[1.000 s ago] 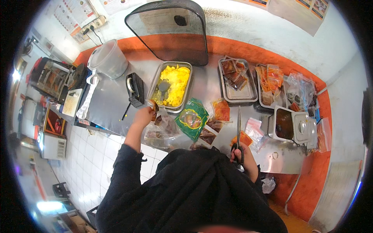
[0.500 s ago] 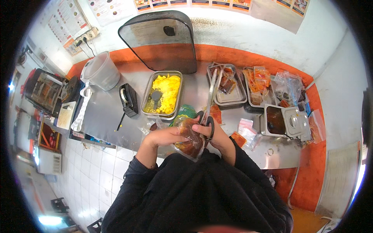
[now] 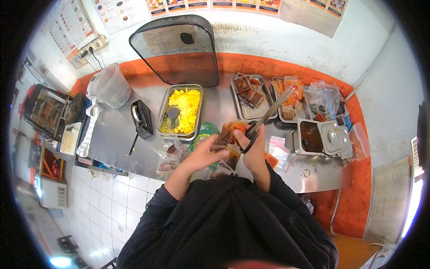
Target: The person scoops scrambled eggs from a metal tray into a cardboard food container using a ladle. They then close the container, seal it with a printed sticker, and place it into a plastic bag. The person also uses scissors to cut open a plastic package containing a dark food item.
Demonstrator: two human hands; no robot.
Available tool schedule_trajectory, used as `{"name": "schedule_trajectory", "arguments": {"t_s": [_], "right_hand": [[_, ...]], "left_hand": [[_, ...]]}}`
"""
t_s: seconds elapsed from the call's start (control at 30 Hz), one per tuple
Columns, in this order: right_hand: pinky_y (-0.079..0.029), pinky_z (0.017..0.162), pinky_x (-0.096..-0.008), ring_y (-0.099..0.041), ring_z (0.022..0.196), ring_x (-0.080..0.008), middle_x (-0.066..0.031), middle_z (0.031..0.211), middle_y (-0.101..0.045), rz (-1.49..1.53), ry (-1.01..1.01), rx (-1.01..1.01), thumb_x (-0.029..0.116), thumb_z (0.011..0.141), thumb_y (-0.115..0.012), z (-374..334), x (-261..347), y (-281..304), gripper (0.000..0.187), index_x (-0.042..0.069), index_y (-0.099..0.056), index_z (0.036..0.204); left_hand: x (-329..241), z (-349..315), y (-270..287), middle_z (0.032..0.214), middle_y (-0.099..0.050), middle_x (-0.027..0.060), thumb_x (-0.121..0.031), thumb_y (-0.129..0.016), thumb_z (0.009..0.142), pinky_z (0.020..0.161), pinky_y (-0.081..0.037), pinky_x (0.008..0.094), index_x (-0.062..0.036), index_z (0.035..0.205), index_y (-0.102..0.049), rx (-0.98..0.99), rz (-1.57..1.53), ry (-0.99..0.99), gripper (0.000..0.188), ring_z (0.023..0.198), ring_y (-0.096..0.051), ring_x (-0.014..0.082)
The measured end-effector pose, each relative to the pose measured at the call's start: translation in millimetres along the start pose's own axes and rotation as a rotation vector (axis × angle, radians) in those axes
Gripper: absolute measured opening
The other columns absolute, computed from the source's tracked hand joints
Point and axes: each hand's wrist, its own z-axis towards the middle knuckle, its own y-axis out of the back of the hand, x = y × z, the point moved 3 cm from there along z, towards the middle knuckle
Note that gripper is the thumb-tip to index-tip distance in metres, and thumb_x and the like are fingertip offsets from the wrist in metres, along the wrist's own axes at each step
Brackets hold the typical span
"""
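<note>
Between my hands are small clear plastic packets of reddish-brown sauce (image 3: 229, 132), close in front of my body. My left hand (image 3: 201, 157) pinches them from the left, thumb on the near side. My right hand (image 3: 255, 152) has its fingers in the black handles of a pair of scissors (image 3: 272, 109), and its thumb rests by the packets' right edge. The long blades slant up to the right, away from the packets. Just beyond my left hand lies a green packet (image 3: 207, 131), partly hidden.
A steel tray of yellow food (image 3: 187, 105) stands ahead, with a tape dispenser (image 3: 141, 119) and plastic jug (image 3: 112, 87) to its left. To the right are trays of packets (image 3: 251, 110), an open sauce container (image 3: 311, 138) and clear bags (image 3: 280, 150). A mesh cover (image 3: 174, 49) leans on the wall.
The scissors have swung from pointing straight ahead to pointing right. The bulging bag between my hands now shows as several flatter packets, held slightly farther from my body.
</note>
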Motion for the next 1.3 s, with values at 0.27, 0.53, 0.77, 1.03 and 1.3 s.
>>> {"name": "schedule_trajectory", "arguments": {"t_s": [0.27,0.53,0.77,1.03,1.3], "right_hand": [[-0.042,0.065,-0.0208,-0.048,0.073,-0.0072,0.0004,0.084,-0.047,0.080,-0.056,-0.042,0.005,0.074,-0.073,7.1,11.7,6.1,0.036,0.006,-0.043,0.094],[-0.045,0.068,-0.0223,-0.055,0.077,-0.0102,-0.0047,0.089,-0.057,-0.111,-0.163,0.074,0.002,0.078,-0.068,-7.9,-10.2,16.2,0.029,0.006,-0.045,0.096],[-0.046,0.069,-0.0263,-0.059,0.080,-0.0149,-0.0071,0.088,-0.062,-0.176,-0.371,0.342,0.025,0.085,-0.066,-1.2,11.0,72.6,0.029,0.006,-0.048,0.097],[-0.046,0.072,-0.0379,-0.059,0.085,-0.0318,-0.0185,0.091,-0.058,-0.816,-0.304,1.219,0.052,0.085,-0.057,-18.6,58.5,109.3,0.057,-0.001,-0.048,0.103],[-0.045,0.068,-0.0355,-0.058,0.078,-0.0265,-0.0137,0.087,-0.054,-0.991,-0.307,1.223,0.065,0.080,-0.052,-11.7,53.4,84.1,0.068,0.000,-0.048,0.100]], "left_hand": [[8.1,3.3,-3.0,0.107,-0.058,0.0077,-0.001,-0.058,0.087,0.087,-0.043,0.0275,-0.0046,0.097,-0.044,-0.101,-0.373,-0.005,0.017,0.097,-0.054,0.0121],[-1.6,15.7,4.8,0.115,-0.054,0.0053,0.001,-0.063,0.081,0.092,-0.039,0.0260,-0.0045,0.123,-0.047,-0.253,0.065,-0.147,0.044,0.104,-0.050,0.0115],[-18.7,5.1,37.8,0.115,-0.053,0.0042,0.002,-0.063,0.079,0.093,-0.039,0.0263,-0.0048,0.125,-0.045,-0.293,0.001,-0.092,0.050,0.105,-0.050,0.0121],[-68.2,7.6,47.5,0.119,-0.056,0.0086,-0.003,-0.071,0.073,0.095,-0.039,0.0303,-0.0056,0.121,-0.050,-0.116,0.470,-0.180,0.052,0.111,-0.052,0.0188],[-79.0,17.0,23.8,0.120,-0.056,0.0100,-0.005,-0.072,0.071,0.096,-0.039,0.0327,-0.0064,0.121,-0.050,0.036,0.479,-0.148,0.054,0.113,-0.052,0.0237]]}}
